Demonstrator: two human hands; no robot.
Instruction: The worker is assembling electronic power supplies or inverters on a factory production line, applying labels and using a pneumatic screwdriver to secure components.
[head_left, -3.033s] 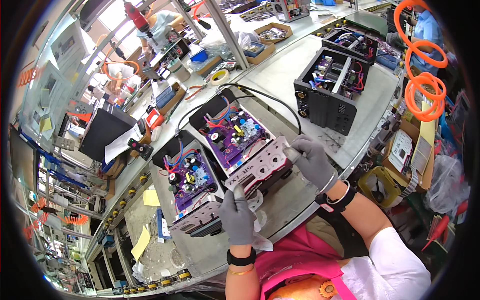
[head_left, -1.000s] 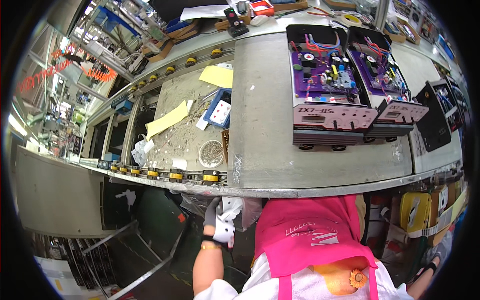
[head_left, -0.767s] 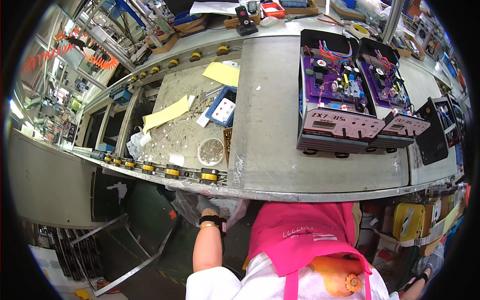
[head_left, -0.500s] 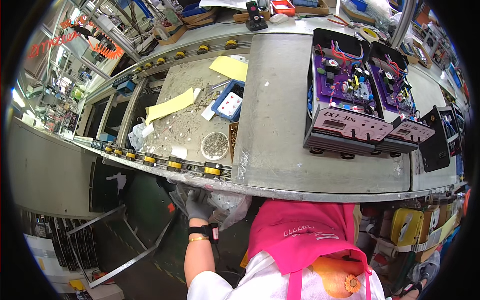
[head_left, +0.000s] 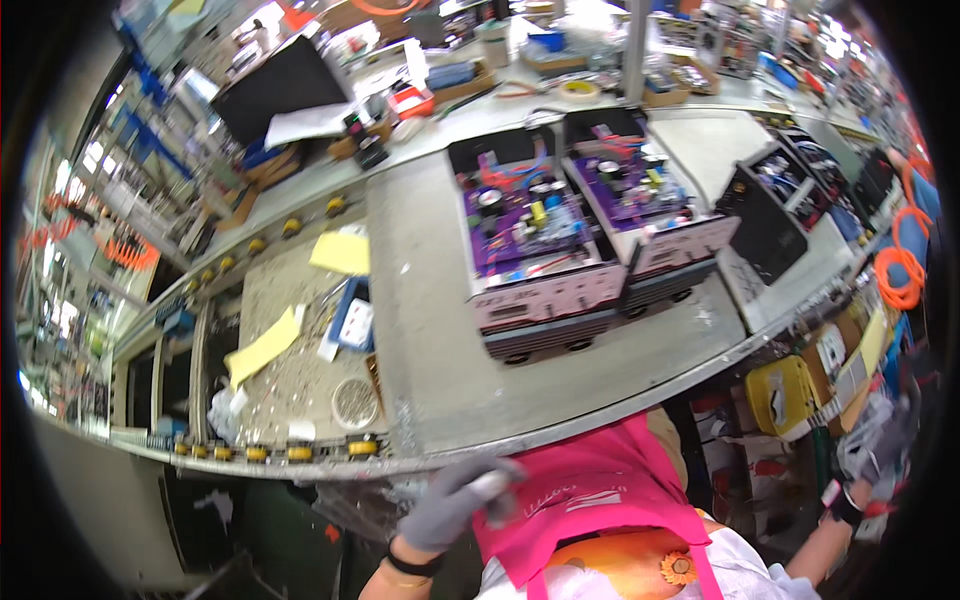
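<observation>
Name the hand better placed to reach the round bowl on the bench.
Probably the left hand: it is by the pink apron, nearer the round bowl; the right hand is farther off, beyond the yellow container.

We get bright light, glare at the far left, a blurred left hand [head_left: 450, 505] and fisheye-bent edges.

2 wht-frt. units [head_left: 535, 245] [head_left: 645, 205], 2 hands [head_left: 458, 507] [head_left: 887, 437]

**Lifted clear**

Has pulled the left hand [head_left: 455, 503] away from the plastic bag [head_left: 368, 507] at seven o'clock, bringing it up over the edge of the pink apron [head_left: 590, 490] near six. Has also carried the right hand [head_left: 892, 435], blurred now, higher, between three and four.
</observation>
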